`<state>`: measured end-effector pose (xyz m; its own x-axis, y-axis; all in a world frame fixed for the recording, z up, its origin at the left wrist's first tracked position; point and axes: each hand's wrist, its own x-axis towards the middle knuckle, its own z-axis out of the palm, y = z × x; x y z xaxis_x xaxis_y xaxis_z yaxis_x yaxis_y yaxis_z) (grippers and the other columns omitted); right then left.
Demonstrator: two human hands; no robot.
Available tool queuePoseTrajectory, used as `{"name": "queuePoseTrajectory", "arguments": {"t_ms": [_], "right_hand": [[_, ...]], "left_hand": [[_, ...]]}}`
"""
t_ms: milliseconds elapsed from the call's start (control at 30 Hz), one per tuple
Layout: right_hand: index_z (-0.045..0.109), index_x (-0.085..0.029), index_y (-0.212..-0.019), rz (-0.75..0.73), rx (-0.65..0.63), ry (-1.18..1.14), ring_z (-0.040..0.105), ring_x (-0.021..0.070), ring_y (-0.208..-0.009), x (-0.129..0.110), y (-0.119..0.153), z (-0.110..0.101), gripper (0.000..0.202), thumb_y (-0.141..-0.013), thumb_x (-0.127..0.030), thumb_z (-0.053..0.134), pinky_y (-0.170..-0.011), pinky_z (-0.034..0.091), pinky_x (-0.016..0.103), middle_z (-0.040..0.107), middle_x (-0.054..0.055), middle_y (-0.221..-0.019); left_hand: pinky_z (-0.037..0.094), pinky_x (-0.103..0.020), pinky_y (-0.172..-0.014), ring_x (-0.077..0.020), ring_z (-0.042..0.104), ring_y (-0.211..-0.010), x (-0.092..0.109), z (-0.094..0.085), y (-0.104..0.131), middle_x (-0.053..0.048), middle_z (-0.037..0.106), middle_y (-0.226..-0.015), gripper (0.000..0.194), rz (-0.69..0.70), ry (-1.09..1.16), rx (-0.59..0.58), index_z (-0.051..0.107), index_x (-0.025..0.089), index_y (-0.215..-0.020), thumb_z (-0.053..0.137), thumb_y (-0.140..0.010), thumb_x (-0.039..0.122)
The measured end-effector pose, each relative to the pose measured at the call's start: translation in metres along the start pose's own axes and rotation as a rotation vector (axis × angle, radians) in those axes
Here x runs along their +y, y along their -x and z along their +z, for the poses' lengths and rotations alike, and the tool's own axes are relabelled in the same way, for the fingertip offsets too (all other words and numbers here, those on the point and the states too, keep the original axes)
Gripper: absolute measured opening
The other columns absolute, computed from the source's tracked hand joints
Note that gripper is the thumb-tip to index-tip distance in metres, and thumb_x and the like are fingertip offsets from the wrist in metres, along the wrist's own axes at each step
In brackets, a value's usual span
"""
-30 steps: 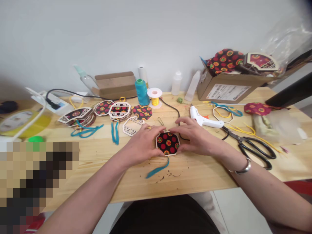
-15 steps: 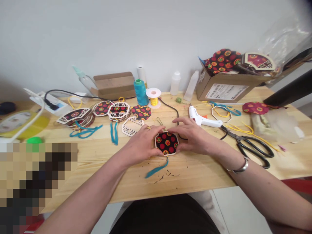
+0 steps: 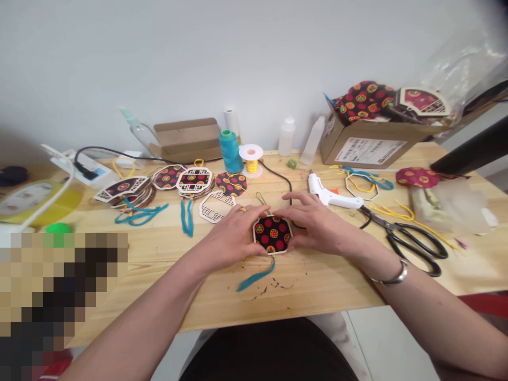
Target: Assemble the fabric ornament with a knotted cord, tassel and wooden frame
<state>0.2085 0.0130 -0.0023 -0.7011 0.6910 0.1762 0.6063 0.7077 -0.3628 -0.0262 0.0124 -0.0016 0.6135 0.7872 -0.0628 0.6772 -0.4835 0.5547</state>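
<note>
Between my two hands is an eight-sided pendant, black patterned fabric inside a pale wooden frame. My left hand grips its left edge, thumb at the lower corner and fingers at the upper one. On the opposite edge, my right hand holds the frame in the same way. A blue tassel trails from the pendant's bottom onto the table, among small dark scraps. Just left of my left hand's fingers lies a wooden lattice panel. A thin cord loop shows above the pendant.
To the right lie a white glue gun and black-handled scissors. Finished-looking lattice pendants and a stack of fan-shaped pieces sit left. Behind stand blue thread, a yellow cord spool, and a cardboard box of fabric pieces.
Both hands keep the same hold on the pendant. The whole view has shifted very slightly; nothing has been picked up or let go.
</note>
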Motion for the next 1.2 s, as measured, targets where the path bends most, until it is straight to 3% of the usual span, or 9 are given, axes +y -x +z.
{"name": "queuePoseTrajectory", "arguments": {"t_ms": [267, 433, 533, 800, 933, 1200], "right_hand": [[0.054, -0.019, -0.123, -0.057, 0.021, -0.038, 0.034, 0.032, -0.128, -0.001, 0.003, -0.008, 0.05, -0.078, -0.035, 0.065, -0.1, 0.036, 0.051, 0.06, 0.012, -0.118], [0.056, -0.017, -0.12, 0.003, 0.126, 0.052, 0.034, 0.0309, -0.128, 0.005, 0.006, -0.016, 0.038, -0.083, -0.019, 0.053, -0.1, 0.034, 0.053, 0.063, 0.012, -0.111], [0.06, -0.018, -0.117, -0.007, 0.105, 0.086, 0.035, 0.0314, -0.127, 0.009, 0.007, -0.017, 0.038, -0.079, -0.014, 0.053, -0.099, 0.034, 0.053, 0.065, 0.011, -0.104], [0.064, -0.019, -0.106, -0.042, 0.008, 0.119, 0.036, 0.032, -0.124, 0.011, 0.005, -0.015, 0.029, -0.079, -0.016, 0.054, -0.098, 0.032, 0.053, 0.068, 0.008, -0.102], [0.066, -0.021, -0.098, -0.021, 0.025, 0.18, 0.036, 0.0317, -0.124, 0.018, 0.007, -0.016, 0.024, -0.079, -0.013, 0.053, -0.097, 0.032, 0.052, 0.069, 0.007, -0.099], [0.065, -0.02, -0.1, 0.086, 0.107, 0.316, 0.04, 0.0334, -0.122, 0.036, 0.011, -0.017, 0.026, -0.08, -0.011, 0.049, -0.095, 0.029, 0.054, 0.069, 0.006, -0.105]], "left_hand": [[0.034, -0.045, -0.101, -0.029, 0.041, -0.121, -0.001, 0.001, 0.003, -0.006, 0.049, -0.135, 0.074, 0.002, 0.029, 0.005, 0.037, 0.026, -0.135, 0.068, -0.071, 0.044], [0.035, -0.045, -0.099, -0.0297, 0.04, -0.121, 0.003, 0.0, 0.003, -0.007, 0.048, -0.136, 0.074, -0.016, 0.032, 0.01, 0.037, 0.025, -0.136, 0.066, -0.072, 0.047], [0.035, -0.046, -0.099, -0.0294, 0.04, -0.12, 0.006, 0.001, 0.002, -0.006, 0.049, -0.135, 0.075, -0.022, 0.044, 0.041, 0.037, 0.026, -0.136, 0.067, -0.071, 0.048], [0.037, -0.042, -0.098, -0.0278, 0.04, -0.116, 0.008, 0.007, 0.001, -0.005, 0.054, -0.131, 0.074, -0.007, 0.03, 0.024, 0.039, 0.024, -0.137, 0.067, -0.072, 0.043], [0.038, -0.042, -0.096, -0.0272, 0.042, -0.113, 0.007, 0.008, 0.0, -0.005, 0.055, -0.129, 0.074, -0.002, 0.025, 0.023, 0.039, 0.024, -0.137, 0.068, -0.071, 0.042], [0.037, -0.045, -0.096, -0.0274, 0.042, -0.113, 0.007, 0.009, 0.0, -0.006, 0.054, -0.13, 0.074, -0.019, 0.043, 0.02, 0.039, 0.026, -0.137, 0.068, -0.07, 0.043]]}}
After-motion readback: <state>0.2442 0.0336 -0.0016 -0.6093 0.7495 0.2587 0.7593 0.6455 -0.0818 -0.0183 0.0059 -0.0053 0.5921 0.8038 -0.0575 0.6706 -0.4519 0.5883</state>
